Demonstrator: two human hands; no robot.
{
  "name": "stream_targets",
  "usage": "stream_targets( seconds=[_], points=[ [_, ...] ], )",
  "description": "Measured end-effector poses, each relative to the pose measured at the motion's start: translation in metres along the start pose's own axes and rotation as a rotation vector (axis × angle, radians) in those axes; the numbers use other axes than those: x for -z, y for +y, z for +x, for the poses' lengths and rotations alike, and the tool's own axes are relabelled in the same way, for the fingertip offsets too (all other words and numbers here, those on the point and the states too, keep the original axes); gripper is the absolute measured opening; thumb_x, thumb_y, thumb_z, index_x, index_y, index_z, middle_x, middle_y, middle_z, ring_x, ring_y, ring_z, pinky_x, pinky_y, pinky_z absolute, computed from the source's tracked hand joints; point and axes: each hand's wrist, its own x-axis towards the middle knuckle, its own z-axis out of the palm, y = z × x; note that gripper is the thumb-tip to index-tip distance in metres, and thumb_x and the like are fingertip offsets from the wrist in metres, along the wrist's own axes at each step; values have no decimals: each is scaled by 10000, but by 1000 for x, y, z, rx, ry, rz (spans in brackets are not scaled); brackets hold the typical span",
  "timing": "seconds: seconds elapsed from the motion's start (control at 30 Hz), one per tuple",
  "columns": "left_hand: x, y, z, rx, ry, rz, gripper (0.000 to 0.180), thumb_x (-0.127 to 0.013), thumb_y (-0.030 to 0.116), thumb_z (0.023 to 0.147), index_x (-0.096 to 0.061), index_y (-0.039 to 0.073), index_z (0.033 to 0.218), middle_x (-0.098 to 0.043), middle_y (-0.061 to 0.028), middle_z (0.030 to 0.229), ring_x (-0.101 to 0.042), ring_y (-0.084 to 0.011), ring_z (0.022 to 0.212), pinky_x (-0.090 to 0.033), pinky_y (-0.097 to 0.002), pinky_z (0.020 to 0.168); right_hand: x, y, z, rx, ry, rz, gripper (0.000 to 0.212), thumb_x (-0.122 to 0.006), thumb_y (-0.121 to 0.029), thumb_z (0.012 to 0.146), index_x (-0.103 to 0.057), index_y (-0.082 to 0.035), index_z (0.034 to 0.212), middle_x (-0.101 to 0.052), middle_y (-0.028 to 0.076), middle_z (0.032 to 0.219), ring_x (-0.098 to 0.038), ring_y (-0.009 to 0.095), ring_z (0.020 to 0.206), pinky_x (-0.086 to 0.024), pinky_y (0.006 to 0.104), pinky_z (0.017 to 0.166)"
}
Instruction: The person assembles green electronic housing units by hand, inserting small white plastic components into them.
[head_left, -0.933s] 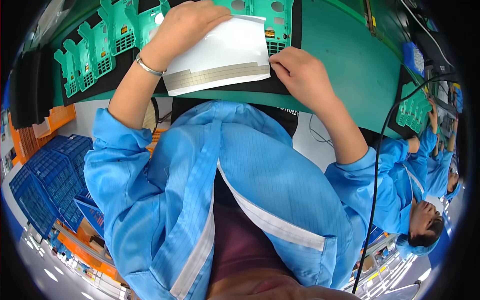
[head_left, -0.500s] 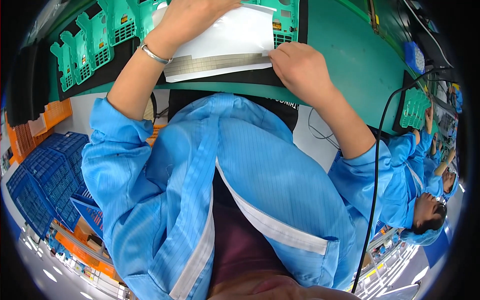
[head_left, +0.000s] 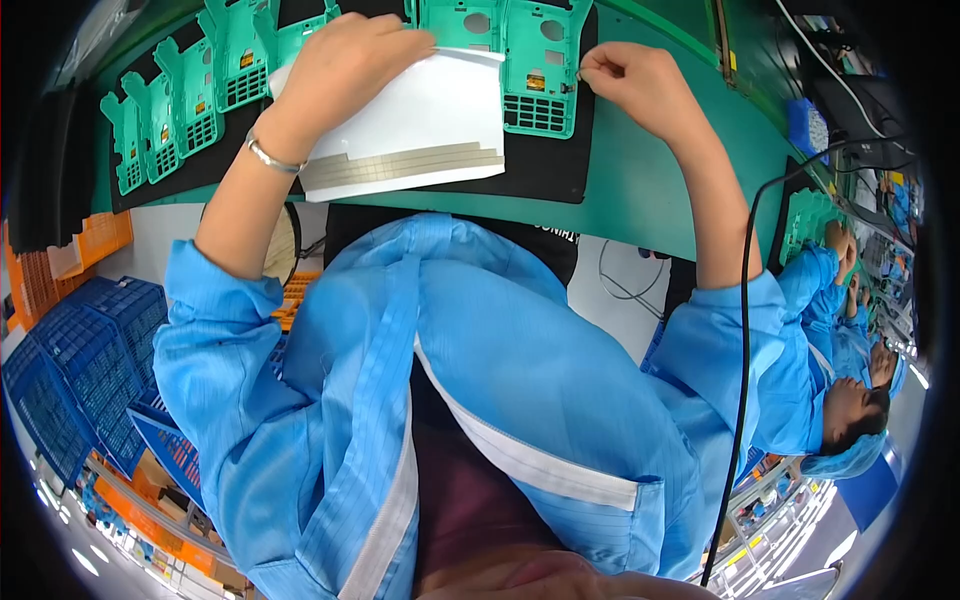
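We had our left hand [head_left: 350, 65] folded over the far left part of a white backing sheet [head_left: 425, 115], fingers curled down on it, the thumb hidden. The sheet lay tilted above the black mat [head_left: 545, 170] on the green desk [head_left: 650, 190], its grey gridded strips [head_left: 400, 167] along the near edge. Our right hand [head_left: 630, 80] was pinched, thumb and forefinger together at the right edge of the nearest green plastic housing [head_left: 540, 65]; we could not tell whether a small piece lay between them. In our judgement, a loose pinch could drop or skew any such piece against that narrow edge. The sheet's curled far edge could catch on the housings, and a slack left grip could let it slide.
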Motion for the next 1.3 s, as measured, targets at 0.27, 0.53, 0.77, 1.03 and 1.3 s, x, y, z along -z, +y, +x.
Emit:
stream_targets(
  seconds=[0.27, 0.53, 0.77, 1.03, 1.3],
  points=[
    [-7, -6, -16, -5, 113, -57, 135, -632, 168, 805, -663, 144, 934, -559, -25, 704, -554, -205, 631, -452, -320, 612, -1, -2, 41, 140, -151, -323, 155, -598, -214, 760, -666, -88, 820, -637, 98, 719, -608, 280, 694, -483, 378, 636],
    [-12, -7, -18, 2, 146, -79, 113, -645, 175, 800, -658, 134, 904, -556, -24, 698, -551, -202, 620, -437, -317, 597, -3, 0, 54, 287, -191, -456, 126, -592, -191, 766, -647, -84, 803, -611, 84, 688, -573, 264, 637, -464, 371, 604],
    [-12, -6, -19, 7, 131, -85, 117, -644, 175, 801, -658, 130, 908, -560, -25, 706, -553, -201, 622, -438, -317, 596, -6, 0, 54, 328, -175, -503, 116, -579, -182, 781, -645, -87, 790, -632, 76, 712, -601, 267, 678, -489, 380, 642],
    [-13, -7, -20, 13, 120, -73, 127, -644, 169, 804, -667, 127, 921, -596, -25, 737, -576, -203, 650, -448, -312, 611, -5, -8, 52, 333, -179, -536, 111, -586, -179, 795, -645, -85, 786, -636, 76, 713, -608, 267, 685, -490, 383, 647],
    [-16, -8, -19, 11, 160, -106, 113, -657, 182, 811, -674, 123, 907, -601, -34, 721, -579, -213, 638, -455, -324, 601, -7, -10, 51, 359, -153, -560, 113, -617, -193, 799, -635, -82, 786, -627, 85, 688, -608, 272, 671, -483, 391, 626]
  ],
)
